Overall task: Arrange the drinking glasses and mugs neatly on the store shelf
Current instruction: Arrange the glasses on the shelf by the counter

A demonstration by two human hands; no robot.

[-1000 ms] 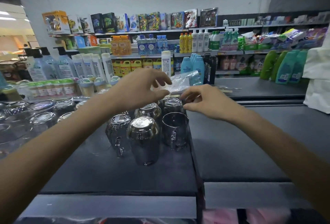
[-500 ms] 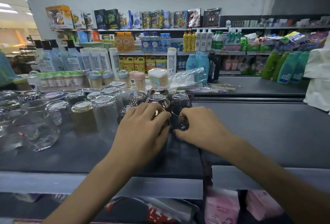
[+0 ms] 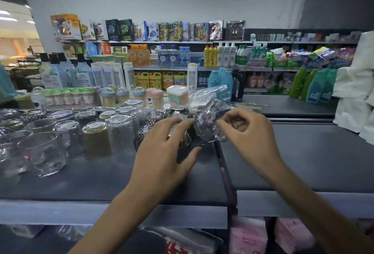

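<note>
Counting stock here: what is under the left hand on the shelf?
The left hand rests over an upturned glass; only part of its wall shows past the hand. Whether more glasses sit beneath the palm is hidden.

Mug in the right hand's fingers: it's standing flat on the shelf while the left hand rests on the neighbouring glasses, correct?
Not quite. The head view shows the mug tilted and raised off the shelf, gripped by the right hand, not standing flat. The left hand does rest on the neighbouring glasses.
</note>
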